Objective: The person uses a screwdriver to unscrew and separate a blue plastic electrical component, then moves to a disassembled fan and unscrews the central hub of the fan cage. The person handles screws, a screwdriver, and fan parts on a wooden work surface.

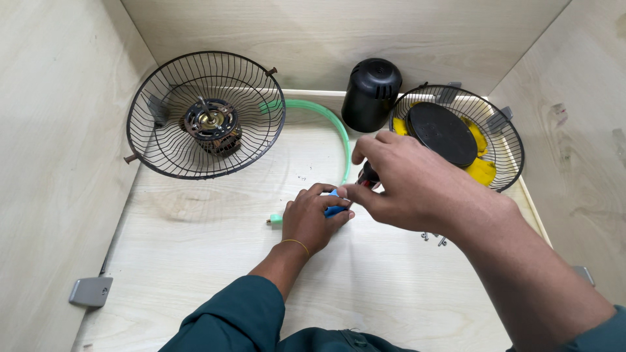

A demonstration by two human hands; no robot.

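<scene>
**Both hands meet on a small blue piece at the middle of the bench**

Pale plywood walls close off three sides of the light wooden bench point(195, 261) I am looking down on.

My left hand point(313, 218) lies low on the board, fingers curled shut around a small blue part point(336, 210). Only a sliver of it shows between the knuckles: bright blue, smooth, plastic-looking; I cannot tell its full shape. A thin gold bangle point(295, 243) sits on that wrist.

My right hand point(407, 182) comes in from above and touches the left at the fingertips. Its thumb and forefinger pinch narrowly right at the blue part, and a dark tool with a red and black handle point(368, 175) is tucked in under the palm. How much of the tool is gripped is hidden.

Just left of the left hand, a mint-green end piece point(276, 219) pokes out, and a green curved band point(332, 127) arcs away behind the grip towards the back wall.

Beyond the grip stands a black motor cover point(372, 91). To its right, behind my right hand, a wire fan guard point(502, 140) holds a black disc point(443, 133) over yellow blades point(481, 169). Well off to the far left, a second wire guard point(163, 130) carries a rusty bare motor point(212, 124).

A few small screws point(433, 238) lie just under my right wrist. A grey bracket point(90, 291) sits at the left wall.
</scene>
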